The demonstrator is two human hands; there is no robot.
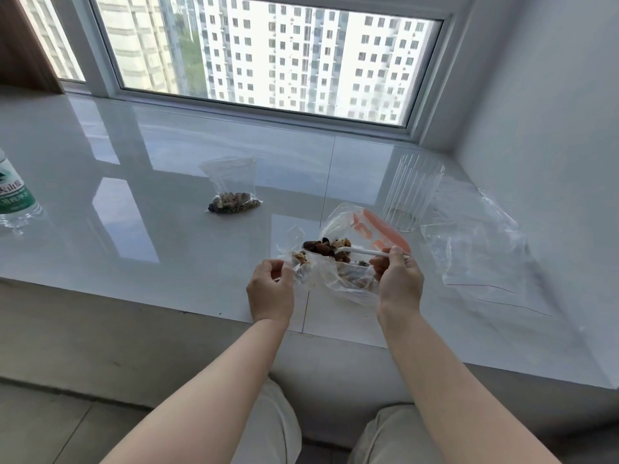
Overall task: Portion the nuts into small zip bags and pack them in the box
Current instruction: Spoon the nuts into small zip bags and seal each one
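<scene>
- The left hand (pixel 270 289) pinched the rim of a small zip bag (pixel 301 262) between thumb and fingers. Judged purpose: to hold the mouth open and steady for filling.
- The right hand (pixel 397 279) gripped the handle of a white plastic spoon (pixel 360 252), fingers curled round its rear end. The bowl carried a heap of nuts (pixel 321 246) and pointed left toward the small bag, level enough to keep the load from spilling.
- The nuts were mixed: dark glossy pieces and paler, rough ones, irregular in shape.
- Beneath the spoon lay the large supply bag (pixel 355 276), thin crinkled clear film with an orange printed strip near its opening. More nuts showed through its wall. It rested on the desk (pixel 167 229) near its front edge, just beside both hands, presumably to keep the scooping path short.
- One filled bag (pixel 231 195) stood farther back on the desk, well apart from the hands, nuts settled at its base, its upper film slack.
- Spare clear bags (pixel 475 249) lay flat to the right, beside a ribbed clear cup (pixel 412 192).
- A labelled water bottle (pixel 13 195) stood at the far left.
- The desk surface was glossy and pale, showing window reflections.
- No box was visible; packing appeared not yet begun.
</scene>
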